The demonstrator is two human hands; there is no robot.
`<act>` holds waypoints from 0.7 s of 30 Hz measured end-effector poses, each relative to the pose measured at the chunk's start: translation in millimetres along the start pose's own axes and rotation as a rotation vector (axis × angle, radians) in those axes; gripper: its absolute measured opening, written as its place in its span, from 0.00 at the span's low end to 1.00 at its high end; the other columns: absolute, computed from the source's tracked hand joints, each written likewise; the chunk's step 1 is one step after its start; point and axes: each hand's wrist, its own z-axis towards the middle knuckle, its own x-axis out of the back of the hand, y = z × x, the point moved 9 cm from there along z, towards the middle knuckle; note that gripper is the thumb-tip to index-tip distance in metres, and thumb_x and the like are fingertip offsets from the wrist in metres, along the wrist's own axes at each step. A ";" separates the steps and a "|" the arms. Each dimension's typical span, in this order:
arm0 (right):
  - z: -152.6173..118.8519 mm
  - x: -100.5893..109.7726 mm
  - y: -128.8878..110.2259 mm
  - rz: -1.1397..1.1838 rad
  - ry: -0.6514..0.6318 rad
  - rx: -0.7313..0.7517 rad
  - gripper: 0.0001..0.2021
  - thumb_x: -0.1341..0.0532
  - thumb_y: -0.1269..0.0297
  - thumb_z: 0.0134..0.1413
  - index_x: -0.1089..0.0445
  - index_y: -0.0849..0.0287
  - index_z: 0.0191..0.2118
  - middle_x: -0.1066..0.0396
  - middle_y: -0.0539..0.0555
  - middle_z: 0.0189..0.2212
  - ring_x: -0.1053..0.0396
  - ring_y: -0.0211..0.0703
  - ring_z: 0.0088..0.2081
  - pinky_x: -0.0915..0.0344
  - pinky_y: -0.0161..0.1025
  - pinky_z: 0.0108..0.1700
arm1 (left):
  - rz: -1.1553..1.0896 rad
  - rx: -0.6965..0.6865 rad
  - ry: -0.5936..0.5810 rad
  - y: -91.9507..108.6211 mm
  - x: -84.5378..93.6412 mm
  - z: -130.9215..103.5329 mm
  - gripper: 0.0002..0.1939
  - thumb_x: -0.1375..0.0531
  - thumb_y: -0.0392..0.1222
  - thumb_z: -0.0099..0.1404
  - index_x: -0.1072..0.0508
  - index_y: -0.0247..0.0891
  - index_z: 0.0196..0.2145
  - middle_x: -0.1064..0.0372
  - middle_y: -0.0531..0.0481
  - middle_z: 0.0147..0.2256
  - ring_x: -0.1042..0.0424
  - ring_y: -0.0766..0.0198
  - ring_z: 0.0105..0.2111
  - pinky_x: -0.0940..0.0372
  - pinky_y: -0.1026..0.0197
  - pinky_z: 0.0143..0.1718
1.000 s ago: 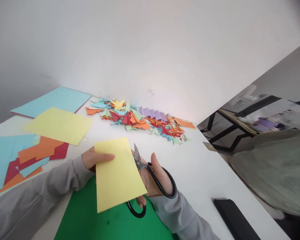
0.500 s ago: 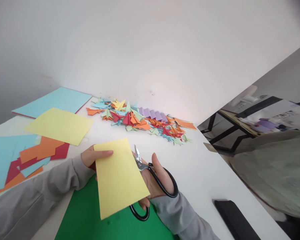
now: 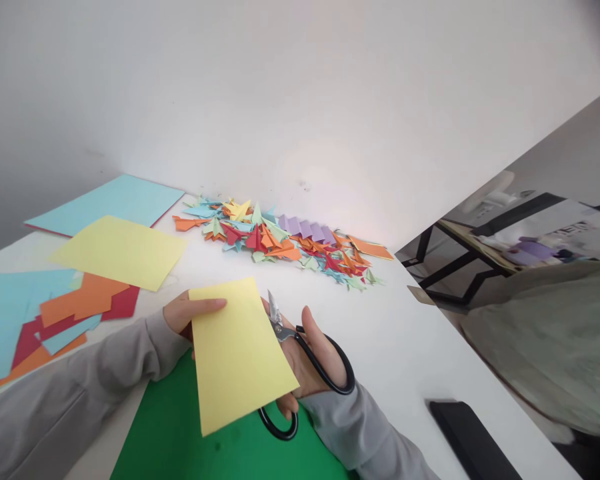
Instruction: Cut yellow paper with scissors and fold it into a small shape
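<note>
My left hand point(image 3: 193, 313) grips the upper left edge of a yellow sheet of paper point(image 3: 240, 367), thumb on top and the other fingers mostly behind it. On the paper's right side is my right hand point(image 3: 317, 363), holding black-handled scissors point(image 3: 279, 330) with their handles spread apart. One handle loop lies around the thumb; the other hangs below the paper near my fingertips. A blade points up beside the paper's right edge, and the paper covers part of the scissors and of my right fingers. Under both hands lies a green mat point(image 3: 165, 413).
Several small folded paper pieces point(image 3: 255, 237) lie heaped along the wall, beside a purple pleated strip point(image 3: 307, 229). To the left are a blue sheet point(image 3: 110, 200), another yellow sheet point(image 3: 120, 253) and orange scraps point(image 3: 85, 300). A dark flat object point(image 3: 473, 440) rests at the right edge.
Almost nothing differs. The yellow paper's lower edge has risen very slightly, and the scissors have shifted a touch to the left.
</note>
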 end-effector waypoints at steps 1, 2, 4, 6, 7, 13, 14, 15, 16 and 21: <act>0.0 -0.4 0.3 0.001 -0.009 -0.002 0.33 0.82 0.44 0.49 0.67 0.43 0.59 0.34 0.56 0.44 0.39 0.31 0.12 0.46 0.32 0.14 | -0.010 -0.011 -0.002 0.6 -0.3 0.2 0.25 0.37 0.45 0.48 0.29 0.30 0.43 0.27 0.39 0.32 0.27 0.53 0.31 0.33 0.58 0.31; 0.0 -0.6 0.9 -0.001 -0.015 -0.006 0.33 0.82 0.44 0.49 0.67 0.43 0.59 0.34 0.56 0.44 0.39 0.31 0.12 0.46 0.32 0.14 | -0.012 -0.018 0.005 0.9 0.3 0.3 0.25 0.37 0.45 0.48 0.29 0.30 0.43 0.27 0.39 0.32 0.27 0.53 0.32 0.33 0.57 0.33; -0.2 -0.1 1.8 -0.011 -0.017 -0.015 0.33 0.83 0.45 0.49 0.67 0.43 0.59 0.35 0.57 0.44 0.39 0.31 0.12 0.45 0.33 0.14 | 0.003 -0.012 0.034 0.4 3.1 0.0 0.24 0.36 0.44 0.48 0.28 0.29 0.42 0.27 0.39 0.32 0.27 0.53 0.32 0.33 0.56 0.34; -0.3 1.3 1.6 -0.021 -0.001 -0.014 0.33 0.82 0.45 0.49 0.67 0.45 0.59 0.35 0.57 0.44 0.40 0.31 0.12 0.45 0.33 0.14 | 0.015 0.007 0.063 -1.0 6.0 -0.6 0.22 0.36 0.42 0.48 0.28 0.29 0.41 0.27 0.39 0.31 0.27 0.53 0.32 0.33 0.57 0.34; -0.4 2.0 1.1 -0.025 0.011 -0.010 0.33 0.82 0.45 0.49 0.66 0.45 0.59 0.35 0.58 0.44 0.40 0.31 0.12 0.45 0.32 0.14 | 0.017 0.017 0.074 -1.7 7.0 -0.8 0.21 0.36 0.42 0.48 0.28 0.29 0.40 0.27 0.39 0.31 0.27 0.53 0.32 0.33 0.57 0.34; 0.2 0.4 -1.7 -0.011 0.012 0.008 0.33 0.82 0.45 0.50 0.65 0.46 0.59 0.34 0.58 0.44 0.40 0.32 0.12 0.43 0.35 0.15 | 0.008 -0.007 0.047 -0.2 4.1 0.1 0.20 0.37 0.42 0.49 0.27 0.30 0.39 0.27 0.40 0.32 0.27 0.54 0.31 0.33 0.56 0.36; 0.4 -0.3 -2.0 -0.005 0.003 0.010 0.33 0.82 0.45 0.50 0.66 0.46 0.59 0.34 0.58 0.44 0.40 0.33 0.12 0.43 0.35 0.15 | 0.007 -0.010 0.045 -0.5 4.4 0.6 0.20 0.37 0.42 0.49 0.27 0.30 0.40 0.27 0.39 0.33 0.27 0.55 0.31 0.33 0.56 0.36; 0.5 -0.6 -2.0 -0.003 -0.001 0.011 0.33 0.82 0.45 0.50 0.66 0.46 0.59 0.34 0.58 0.43 0.39 0.33 0.12 0.43 0.35 0.15 | 0.006 -0.010 0.047 -1.1 5.1 1.2 0.20 0.37 0.42 0.49 0.27 0.30 0.40 0.27 0.39 0.33 0.27 0.55 0.31 0.33 0.56 0.35; 0.6 -0.5 -1.9 -0.004 0.000 0.011 0.33 0.82 0.45 0.50 0.66 0.46 0.60 0.34 0.58 0.43 0.39 0.33 0.12 0.44 0.34 0.14 | 0.004 -0.006 0.052 -2.1 6.3 1.9 0.20 0.37 0.42 0.49 0.27 0.30 0.40 0.27 0.39 0.33 0.27 0.55 0.30 0.33 0.56 0.35; 0.8 0.1 -4.0 -0.035 0.027 0.036 0.33 0.82 0.45 0.50 0.67 0.47 0.60 0.34 0.59 0.44 0.40 0.32 0.12 0.47 0.32 0.13 | -0.107 0.000 0.082 -5.9 11.0 3.8 0.23 0.35 0.40 0.45 0.27 0.29 0.41 0.27 0.39 0.31 0.27 0.52 0.28 0.34 0.55 0.30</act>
